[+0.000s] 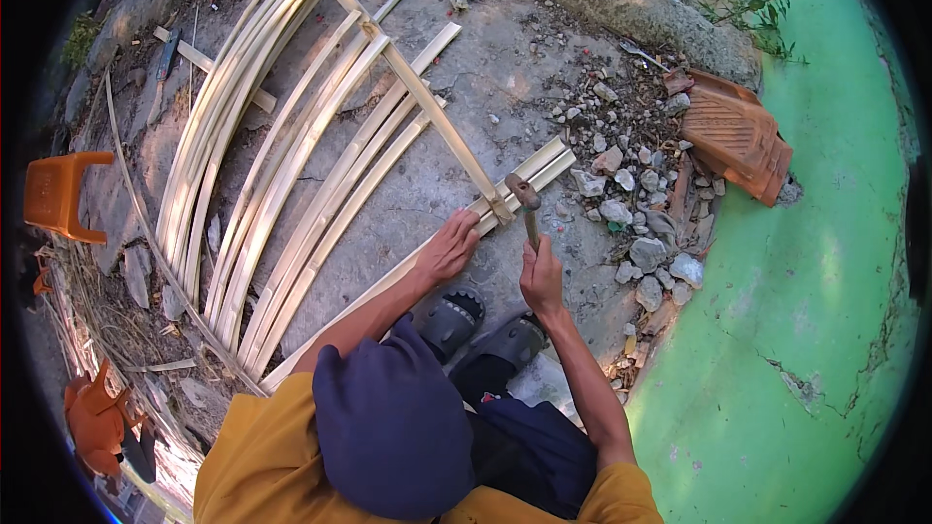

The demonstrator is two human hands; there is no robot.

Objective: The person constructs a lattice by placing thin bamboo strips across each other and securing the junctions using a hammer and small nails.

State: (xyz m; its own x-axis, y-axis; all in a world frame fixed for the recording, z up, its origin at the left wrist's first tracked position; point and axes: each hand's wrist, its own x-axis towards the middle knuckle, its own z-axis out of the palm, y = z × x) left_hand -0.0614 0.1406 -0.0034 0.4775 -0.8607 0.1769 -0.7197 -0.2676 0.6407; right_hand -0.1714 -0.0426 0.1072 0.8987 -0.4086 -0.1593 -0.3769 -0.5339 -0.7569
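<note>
My right hand [543, 277] is wrapped around the handle of a hammer [524, 196]. Its head hovers just over the spot where a wooden cross slat [443, 120] meets a pair of long pale slats [541, 168]. On the left side of that joint, my left hand [451, 245] grips the nearer slats, its fingers curled against their edge. Whether a nail is between those fingers, I cannot tell. Several more long slats [320, 121] fan out to the left beneath or beside the cross slat, curving in this view.
Broken stones [649, 252] and a cracked orange plastic piece [735, 136] lie at the right, beside a green-painted surface [767, 330]. An orange plastic stool [68, 196] stands far left. A blue-handled tool [168, 55] rests beyond the stacked slats. My shoes [453, 322] are close below the joint.
</note>
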